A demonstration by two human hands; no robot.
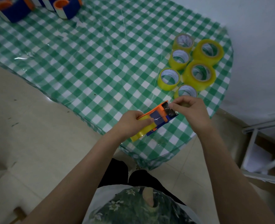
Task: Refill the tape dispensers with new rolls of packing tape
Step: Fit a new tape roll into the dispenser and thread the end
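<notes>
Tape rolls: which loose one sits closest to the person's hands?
The thin roll at the cluster's near end, just beyond the right hand; the other five lie farther away.

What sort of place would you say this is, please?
Likely a home or small workroom, not a factory: a green checked tablecloth, loose tape rolls on it, and a pale tiled floor.

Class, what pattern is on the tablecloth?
The tablecloth has green and white checks, clearest in the head view.
</notes>
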